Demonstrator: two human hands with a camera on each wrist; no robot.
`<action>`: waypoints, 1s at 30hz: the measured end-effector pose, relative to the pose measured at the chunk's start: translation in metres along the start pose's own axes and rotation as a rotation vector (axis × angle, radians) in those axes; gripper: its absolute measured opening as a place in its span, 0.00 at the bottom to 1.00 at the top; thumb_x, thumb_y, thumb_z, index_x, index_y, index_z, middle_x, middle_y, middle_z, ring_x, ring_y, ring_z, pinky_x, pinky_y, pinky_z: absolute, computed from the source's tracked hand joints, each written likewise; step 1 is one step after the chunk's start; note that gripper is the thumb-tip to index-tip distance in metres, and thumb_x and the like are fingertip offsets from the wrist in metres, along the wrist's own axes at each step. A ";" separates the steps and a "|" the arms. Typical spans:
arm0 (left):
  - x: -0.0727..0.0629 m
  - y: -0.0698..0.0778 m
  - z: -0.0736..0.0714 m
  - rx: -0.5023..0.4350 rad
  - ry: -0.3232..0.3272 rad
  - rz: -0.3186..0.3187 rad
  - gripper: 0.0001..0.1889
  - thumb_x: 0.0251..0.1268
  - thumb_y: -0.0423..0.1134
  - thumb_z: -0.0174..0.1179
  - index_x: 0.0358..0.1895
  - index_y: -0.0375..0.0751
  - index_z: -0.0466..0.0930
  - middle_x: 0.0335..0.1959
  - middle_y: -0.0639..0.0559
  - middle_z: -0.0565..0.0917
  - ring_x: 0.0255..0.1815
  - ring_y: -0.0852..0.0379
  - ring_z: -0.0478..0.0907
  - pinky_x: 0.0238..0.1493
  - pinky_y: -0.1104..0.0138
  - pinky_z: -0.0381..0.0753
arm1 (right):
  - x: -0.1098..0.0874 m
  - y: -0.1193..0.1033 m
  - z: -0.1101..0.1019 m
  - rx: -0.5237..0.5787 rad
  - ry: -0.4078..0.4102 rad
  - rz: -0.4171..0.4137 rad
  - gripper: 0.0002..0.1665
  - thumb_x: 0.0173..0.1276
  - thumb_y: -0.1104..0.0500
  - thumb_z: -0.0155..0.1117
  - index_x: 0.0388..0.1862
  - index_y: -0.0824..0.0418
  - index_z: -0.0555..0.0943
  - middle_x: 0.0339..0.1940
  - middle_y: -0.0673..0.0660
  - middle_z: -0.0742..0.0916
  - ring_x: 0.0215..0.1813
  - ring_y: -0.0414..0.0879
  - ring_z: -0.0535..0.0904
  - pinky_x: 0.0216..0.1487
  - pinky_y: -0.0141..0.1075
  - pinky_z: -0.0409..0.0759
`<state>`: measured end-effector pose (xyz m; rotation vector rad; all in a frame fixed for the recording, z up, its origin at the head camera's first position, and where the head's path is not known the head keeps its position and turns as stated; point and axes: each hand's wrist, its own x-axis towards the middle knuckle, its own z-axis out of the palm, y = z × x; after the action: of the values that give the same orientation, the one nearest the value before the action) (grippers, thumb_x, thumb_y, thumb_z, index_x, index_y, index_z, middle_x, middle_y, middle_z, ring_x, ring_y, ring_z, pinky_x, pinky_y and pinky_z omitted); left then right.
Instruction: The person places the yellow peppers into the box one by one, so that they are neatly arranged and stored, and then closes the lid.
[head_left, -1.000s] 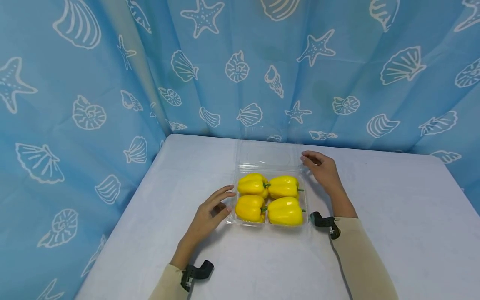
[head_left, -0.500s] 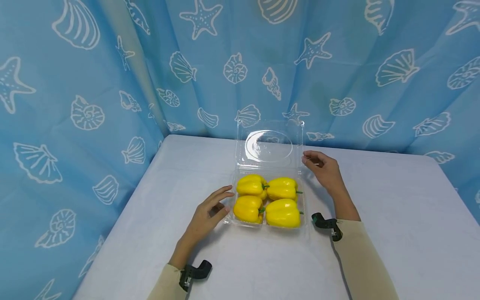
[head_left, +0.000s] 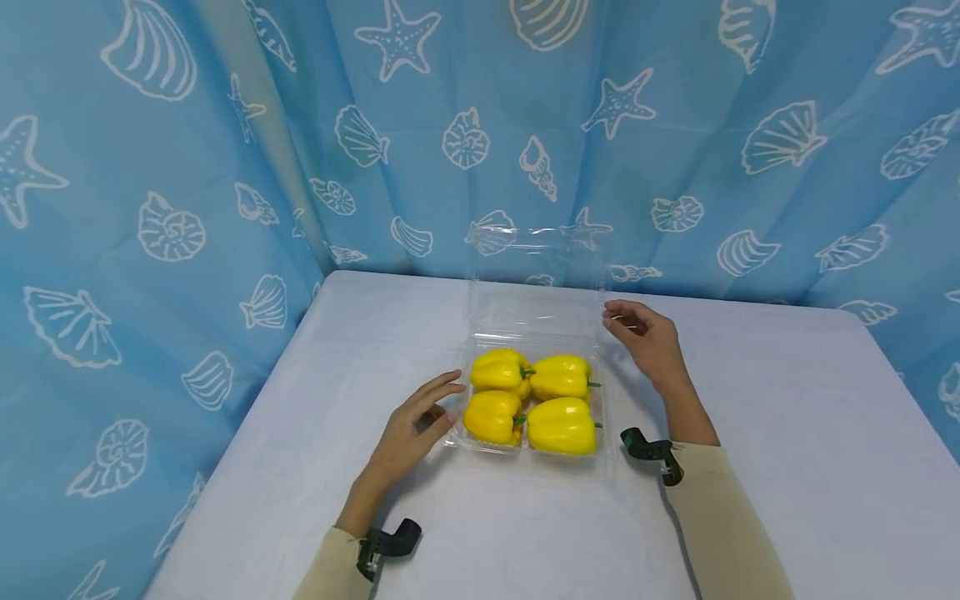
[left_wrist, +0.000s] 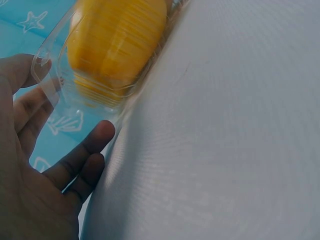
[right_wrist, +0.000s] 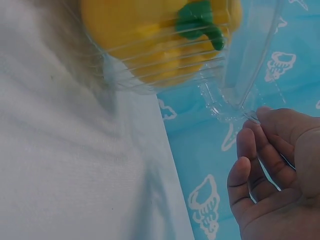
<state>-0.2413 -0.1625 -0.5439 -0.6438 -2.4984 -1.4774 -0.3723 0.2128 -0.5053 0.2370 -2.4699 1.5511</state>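
Observation:
A clear plastic clamshell box (head_left: 525, 450) stands on the white table, its lid (head_left: 536, 308) raised at the back. Several yellow bell peppers (head_left: 562, 425) with green stems lie in its base, in two rows. At the box's left side is my left hand (head_left: 411, 433), fingers spread. In the left wrist view its thumb (left_wrist: 42, 67) and a fingertip lie at the clear rim, thumb and finger apart. My right hand (head_left: 651, 346), by the back right corner near the lid's fold, pinches a clear edge between thumb and finger, as the right wrist view (right_wrist: 257, 115) shows.
The white-covered table (head_left: 750, 400) reaches back to a blue curtain (head_left: 420, 167) with white shell and starfish prints. Another curtain stretch hangs along the left. Each wrist carries a small black camera (head_left: 393, 542), with a cable along the right sleeve.
The lid's top edge sits a little higher in the head view, and its bright glare has come and gone. The whole scene has shifted slightly left. Both hands keep their places at the box.

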 end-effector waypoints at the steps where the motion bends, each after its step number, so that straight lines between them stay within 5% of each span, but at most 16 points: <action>1: 0.000 0.000 0.000 0.004 0.001 -0.004 0.21 0.74 0.40 0.59 0.67 0.52 0.76 0.74 0.61 0.67 0.45 0.59 0.78 0.47 0.64 0.80 | 0.000 0.000 0.000 -0.004 -0.001 0.007 0.22 0.73 0.48 0.63 0.61 0.57 0.81 0.53 0.53 0.86 0.51 0.43 0.78 0.54 0.28 0.75; 12: -0.001 0.000 0.000 -0.016 -0.006 -0.009 0.20 0.74 0.40 0.59 0.67 0.51 0.76 0.74 0.62 0.67 0.47 0.57 0.78 0.48 0.64 0.80 | -0.006 -0.004 -0.002 -0.014 0.027 0.034 0.20 0.73 0.46 0.64 0.59 0.52 0.82 0.53 0.49 0.86 0.52 0.42 0.78 0.59 0.37 0.76; 30: 0.000 0.003 -0.001 0.016 0.001 0.010 0.20 0.75 0.39 0.58 0.67 0.49 0.76 0.74 0.59 0.68 0.45 0.58 0.78 0.47 0.64 0.80 | -0.018 -0.022 -0.008 0.102 0.066 -0.014 0.21 0.73 0.48 0.64 0.56 0.59 0.84 0.51 0.57 0.87 0.47 0.45 0.81 0.50 0.25 0.78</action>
<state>-0.2403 -0.1614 -0.5408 -0.6521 -2.5003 -1.4526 -0.3488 0.2115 -0.4877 0.2156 -2.3375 1.6531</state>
